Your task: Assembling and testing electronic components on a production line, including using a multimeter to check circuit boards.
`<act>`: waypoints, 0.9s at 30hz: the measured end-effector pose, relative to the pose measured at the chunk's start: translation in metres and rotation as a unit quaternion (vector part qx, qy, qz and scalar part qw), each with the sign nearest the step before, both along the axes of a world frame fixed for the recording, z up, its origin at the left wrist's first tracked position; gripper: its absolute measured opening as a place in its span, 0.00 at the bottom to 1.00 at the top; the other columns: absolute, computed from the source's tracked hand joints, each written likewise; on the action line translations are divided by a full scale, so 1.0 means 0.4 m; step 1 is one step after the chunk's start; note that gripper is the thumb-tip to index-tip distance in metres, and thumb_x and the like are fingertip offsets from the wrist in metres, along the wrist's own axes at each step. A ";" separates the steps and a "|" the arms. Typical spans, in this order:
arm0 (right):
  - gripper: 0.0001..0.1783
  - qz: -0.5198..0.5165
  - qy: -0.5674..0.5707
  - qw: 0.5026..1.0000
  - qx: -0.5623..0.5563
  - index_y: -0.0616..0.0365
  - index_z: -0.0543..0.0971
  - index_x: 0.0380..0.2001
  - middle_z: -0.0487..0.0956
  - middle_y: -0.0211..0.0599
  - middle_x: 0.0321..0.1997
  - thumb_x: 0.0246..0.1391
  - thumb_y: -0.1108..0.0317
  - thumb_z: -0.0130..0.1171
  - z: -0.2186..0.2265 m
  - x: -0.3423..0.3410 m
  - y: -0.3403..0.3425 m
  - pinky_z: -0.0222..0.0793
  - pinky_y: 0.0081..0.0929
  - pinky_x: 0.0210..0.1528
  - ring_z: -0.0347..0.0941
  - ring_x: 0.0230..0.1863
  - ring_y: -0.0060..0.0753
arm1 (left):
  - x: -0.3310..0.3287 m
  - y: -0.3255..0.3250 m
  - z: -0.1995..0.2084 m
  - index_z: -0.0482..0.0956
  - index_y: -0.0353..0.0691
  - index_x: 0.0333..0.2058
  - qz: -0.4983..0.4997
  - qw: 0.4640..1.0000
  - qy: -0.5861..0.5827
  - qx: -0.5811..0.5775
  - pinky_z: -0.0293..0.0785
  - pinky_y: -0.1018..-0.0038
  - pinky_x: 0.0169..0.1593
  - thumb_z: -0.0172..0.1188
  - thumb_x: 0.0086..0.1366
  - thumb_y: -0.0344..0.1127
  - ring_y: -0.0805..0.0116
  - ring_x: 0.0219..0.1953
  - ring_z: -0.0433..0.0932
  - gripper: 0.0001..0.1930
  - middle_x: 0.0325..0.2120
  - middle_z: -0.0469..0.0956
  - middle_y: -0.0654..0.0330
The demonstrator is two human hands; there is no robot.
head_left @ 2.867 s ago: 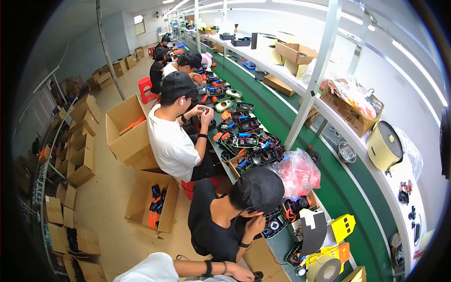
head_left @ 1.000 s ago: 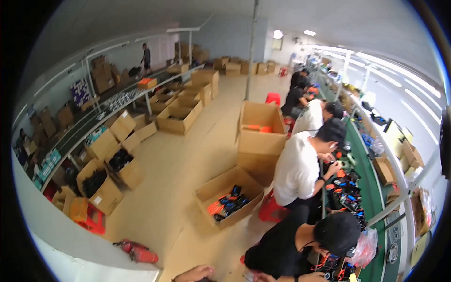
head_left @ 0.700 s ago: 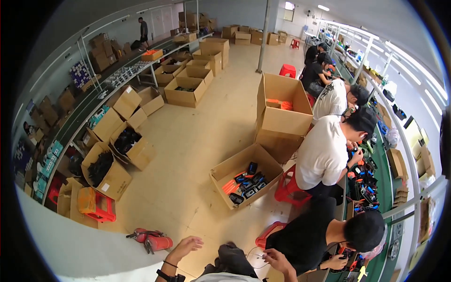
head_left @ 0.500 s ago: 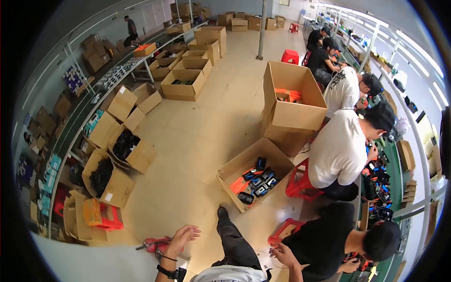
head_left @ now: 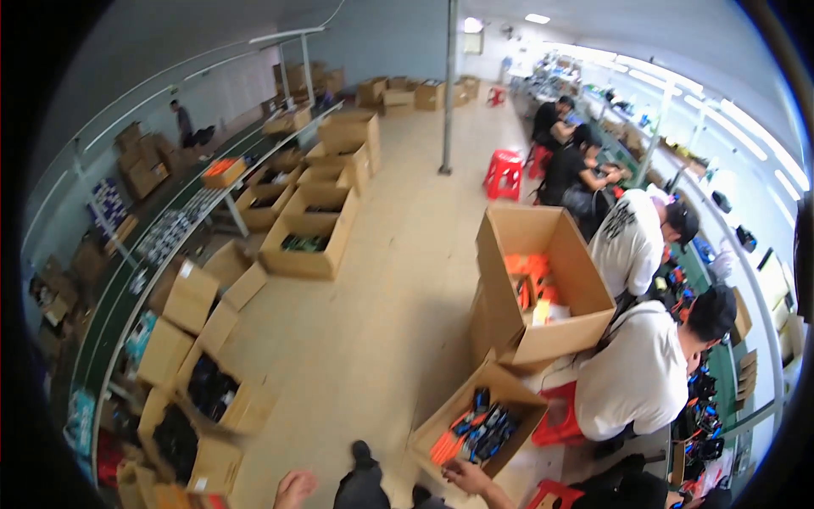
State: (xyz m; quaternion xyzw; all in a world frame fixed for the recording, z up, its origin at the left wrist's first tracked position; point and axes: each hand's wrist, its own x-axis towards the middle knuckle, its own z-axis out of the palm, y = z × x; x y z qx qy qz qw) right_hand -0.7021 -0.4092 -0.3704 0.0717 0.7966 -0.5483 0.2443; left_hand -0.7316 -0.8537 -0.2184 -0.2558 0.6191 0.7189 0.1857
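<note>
Cardboard is nearly everything in this wide factory hall, and the person's own hands only just show at the lower edge of the view. The left hand [head_left: 294, 489] rises bare over the pale floor with nothing in it, though so little of it is in frame that I cannot tell whether its fingers are spread or curled. The right hand [head_left: 465, 477] comes in from the lower middle, fingers loosely apart and clamped on nothing — its tips lie just at the near rim of the low open carton [head_left: 477, 424] on the floor. That carton sits forward and slightly to the right of the right hand, its long axis running diagonally from lower left to upper right, and it is packed with orange, blue and black tools [head_left: 475, 428] lying roughly along that same diagonal. The right hand is plainly the nearer one; the left is well apart from the carton, off to its left. Between the hands a dark shoe [head_left: 362, 455] and trouser leg point forward. Behind the carton stands a taller open box [head_left: 543, 293] with orange items, and seated workers [head_left: 644, 373] line the green bench to the right.
</note>
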 end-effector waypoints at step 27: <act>0.14 -0.484 0.005 0.855 -0.186 0.58 0.77 0.51 0.82 0.33 0.38 0.66 0.65 0.57 0.281 -1.714 0.271 0.75 0.21 0.37 0.78 0.36 0.24 | -2.324 0.815 -0.034 0.78 0.40 0.49 -0.450 0.880 0.002 0.150 0.75 0.73 0.48 0.51 0.75 0.38 0.71 0.43 0.80 0.12 0.41 0.81 0.63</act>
